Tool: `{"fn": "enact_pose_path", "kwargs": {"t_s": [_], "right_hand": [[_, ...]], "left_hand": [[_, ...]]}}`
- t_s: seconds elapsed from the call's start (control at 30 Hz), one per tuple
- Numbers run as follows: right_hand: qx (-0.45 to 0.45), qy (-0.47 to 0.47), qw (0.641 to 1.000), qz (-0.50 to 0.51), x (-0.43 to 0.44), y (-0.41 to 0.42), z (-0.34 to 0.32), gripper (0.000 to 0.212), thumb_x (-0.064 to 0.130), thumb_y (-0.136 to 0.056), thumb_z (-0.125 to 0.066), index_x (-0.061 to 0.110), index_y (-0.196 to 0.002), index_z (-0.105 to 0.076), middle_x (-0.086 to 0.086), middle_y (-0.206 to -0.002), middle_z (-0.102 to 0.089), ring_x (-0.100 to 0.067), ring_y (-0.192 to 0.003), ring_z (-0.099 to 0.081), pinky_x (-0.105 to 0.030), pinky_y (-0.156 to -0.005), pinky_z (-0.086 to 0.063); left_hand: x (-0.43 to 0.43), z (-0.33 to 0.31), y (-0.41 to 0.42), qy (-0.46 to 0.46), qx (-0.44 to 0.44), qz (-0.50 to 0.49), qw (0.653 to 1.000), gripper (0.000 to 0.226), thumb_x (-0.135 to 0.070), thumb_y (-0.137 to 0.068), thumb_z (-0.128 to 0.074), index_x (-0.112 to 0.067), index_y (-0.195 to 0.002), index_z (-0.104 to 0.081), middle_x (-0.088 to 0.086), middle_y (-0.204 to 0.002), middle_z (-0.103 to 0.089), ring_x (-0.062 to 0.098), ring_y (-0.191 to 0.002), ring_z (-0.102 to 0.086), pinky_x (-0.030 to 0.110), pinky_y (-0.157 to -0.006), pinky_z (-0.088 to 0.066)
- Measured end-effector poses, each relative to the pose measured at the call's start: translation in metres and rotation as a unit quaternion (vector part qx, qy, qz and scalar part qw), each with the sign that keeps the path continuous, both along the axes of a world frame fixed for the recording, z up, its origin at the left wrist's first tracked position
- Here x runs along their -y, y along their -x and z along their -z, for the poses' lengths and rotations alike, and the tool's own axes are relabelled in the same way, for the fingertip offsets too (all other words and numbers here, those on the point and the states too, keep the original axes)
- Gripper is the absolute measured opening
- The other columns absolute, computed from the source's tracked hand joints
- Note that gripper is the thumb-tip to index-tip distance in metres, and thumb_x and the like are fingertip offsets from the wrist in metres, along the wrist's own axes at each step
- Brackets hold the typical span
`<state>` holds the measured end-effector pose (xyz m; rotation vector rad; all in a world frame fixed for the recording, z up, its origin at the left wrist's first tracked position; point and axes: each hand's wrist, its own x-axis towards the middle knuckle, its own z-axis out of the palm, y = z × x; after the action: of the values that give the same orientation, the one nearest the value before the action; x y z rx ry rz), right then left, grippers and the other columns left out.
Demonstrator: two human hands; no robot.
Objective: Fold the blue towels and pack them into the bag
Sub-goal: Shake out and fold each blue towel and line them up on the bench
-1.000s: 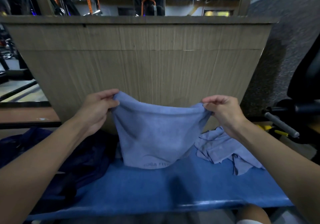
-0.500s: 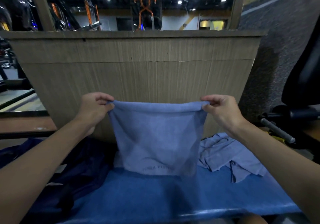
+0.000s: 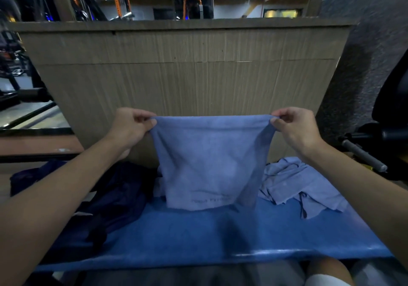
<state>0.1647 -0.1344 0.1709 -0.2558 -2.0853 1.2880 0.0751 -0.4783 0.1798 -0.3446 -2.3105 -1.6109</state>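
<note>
Blue terry towel (image 3: pixel 209 166) hangs upright, its top hem stretched taut and nearly level between both hands. Left hand (image 3: pixel 130 128) pinches the top left corner, fingers (image 3: pixel 143 117) curled over the hem. Right hand (image 3: pixel 295 128) pinches the top right corner the same way. Side edges taper inward going down. Lower hem touches the table (image 3: pixel 198 237). Faint lettering near that hem, not legible.

Table: blue, smooth, with a sheen along the near lip. A bare strip runs from the towel's lower hem to that lip.

Second towel (image 3: pixel 302 186): same pale blue cloth, crumpled and creased, lying on the table just beside the held one, on the right.

Bag (image 3: pixel 114 193): dark navy, soft, slack fabric, slumped at the table's left end, beside the held towel's left edge. Cannot tell where its opening lies.

Wood-grain panel (image 3: pixel 187 71), vertical grain, stands behind the towel. Grey metal bar (image 3: pixel 364 157) sits off to the right, well apart.
</note>
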Motion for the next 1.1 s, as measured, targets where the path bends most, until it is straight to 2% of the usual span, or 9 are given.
{"fn": "enact_pose_path", "kwargs": {"t_s": [0.13, 0.27, 0.37, 0.53, 0.73, 0.87, 0.97, 1.03, 1.1], "right_hand": [[-0.004, 0.002, 1.0, -0.012, 0.0, -0.001, 0.0, 0.004, 0.007, -0.09, -0.064, 0.01, -0.089, -0.067, -0.001, -0.074, -0.062, -0.008, -0.066, -0.055, -0.024, -0.067, -0.046], [-0.011, -0.013, 1.0, 0.002, -0.002, -0.002, -0.003, 0.003, 0.009, -0.09, -0.066, 0.011, -0.087, -0.066, -0.006, -0.077, -0.064, -0.011, -0.066, -0.057, -0.026, -0.066, -0.049], [-0.006, -0.023, 1.0, 0.004, -0.002, 0.0, -0.004, 0.006, 0.008, -0.092, -0.063, 0.011, -0.087, -0.064, -0.007, -0.078, -0.063, -0.018, -0.074, -0.059, -0.039, -0.074, -0.053], [-0.002, -0.047, 0.999, -0.005, -0.004, -0.005, -0.003, 0.014, 0.011, -0.096, -0.058, 0.007, -0.105, -0.067, -0.009, -0.089, -0.066, -0.024, -0.086, -0.065, -0.048, -0.085, -0.056], [0.006, -0.158, 0.987, -0.009, 0.001, -0.013, 0.003, 0.011, 0.015, -0.098, -0.053, 0.012, -0.09, -0.061, 0.0, -0.071, -0.054, -0.017, -0.068, -0.052, -0.031, -0.063, -0.044], [0.055, -0.22, 0.974, -0.016, -0.006, -0.016, 0.01, 0.035, 0.01, -0.098, -0.05, 0.017, -0.064, -0.045, 0.001, -0.063, -0.037, -0.015, -0.06, -0.034, -0.028, -0.053, -0.024], [0.098, -0.207, 0.973, -0.031, -0.008, -0.022, 0.017, 0.035, 0.007, -0.098, -0.049, 0.01, -0.063, -0.047, 0.001, -0.057, -0.036, -0.009, -0.054, -0.032, -0.025, -0.049, -0.028], [0.128, -0.197, 0.971, -0.038, -0.01, -0.024, 0.022, 0.027, 0.008, -0.097, -0.052, 0.007, -0.071, -0.056, -0.001, -0.059, -0.046, -0.011, -0.056, -0.04, -0.019, -0.051, -0.033], [0.155, -0.18, 0.97, -0.049, -0.013, -0.025, 0.026, 0.025, 0.008, -0.096, -0.054, 0.007, -0.072, -0.058, -0.006, -0.064, -0.05, -0.016, -0.061, -0.045, -0.029, -0.059, -0.04]], "left_hand": [[0.001, -0.005, 0.003, 0.009, -0.047, -0.028, 0.998, 0.017, 0.0, -0.091, -0.062, -0.001, -0.106, -0.069, 0.001, -0.075, -0.062, 0.006, -0.064, -0.055, 0.016, -0.063, -0.048], [0.0, -0.009, 0.0, 0.005, -0.08, -0.032, 0.996, 0.004, -0.005, -0.091, -0.064, -0.006, -0.093, -0.067, 0.004, -0.071, -0.062, -0.005, -0.05, -0.057, 0.009, -0.054, -0.047], [0.001, -0.011, -0.002, -0.015, -0.072, -0.028, 0.997, 0.004, -0.007, -0.092, -0.064, -0.006, -0.088, -0.067, 0.005, -0.071, -0.062, -0.004, -0.049, -0.059, 0.009, -0.051, -0.046], [0.004, -0.011, -0.011, -0.017, -0.062, -0.015, 0.998, 0.007, -0.004, -0.091, -0.065, -0.003, -0.096, -0.068, 0.003, -0.072, -0.063, -0.004, -0.051, -0.06, 0.007, -0.053, -0.047], [0.008, -0.004, -0.016, 0.009, -0.047, -0.003, 0.999, 0.01, -0.004, -0.09, -0.066, 0.0, -0.099, -0.069, -0.006, -0.063, -0.064, -0.005, -0.049, -0.059, 0.006, -0.051, -0.045], [0.018, -0.002, -0.016, 0.069, -0.023, 0.011, 0.997, 0.005, -0.012, -0.089, -0.069, -0.009, -0.085, -0.069, -0.001, -0.069, -0.065, -0.006, -0.052, -0.06, 0.008, -0.053, -0.044], [0.024, 0.0, -0.018, 0.1, 0.033, 0.038, 0.994, 0.012, -0.019, -0.09, -0.068, -0.012, -0.08, -0.069, 0.004, -0.061, -0.069, 0.001, -0.05, -0.061, 0.016, -0.053, -0.046], [0.025, 0.004, -0.022, 0.099, 0.097, 0.072, 0.988, 0.016, -0.019, -0.092, -0.065, -0.004, -0.086, -0.067, 0.007, -0.053, -0.066, 0.007, -0.039, -0.055, 0.017, -0.041, -0.041], [0.027, 0.009, -0.024, 0.116, 0.151, 0.095, 0.977, 0.021, -0.022, -0.092, -0.065, -0.001, -0.09, -0.065, 0.006, -0.046, -0.058, 0.009, -0.035, -0.047, 0.02, -0.035, -0.034]]}}
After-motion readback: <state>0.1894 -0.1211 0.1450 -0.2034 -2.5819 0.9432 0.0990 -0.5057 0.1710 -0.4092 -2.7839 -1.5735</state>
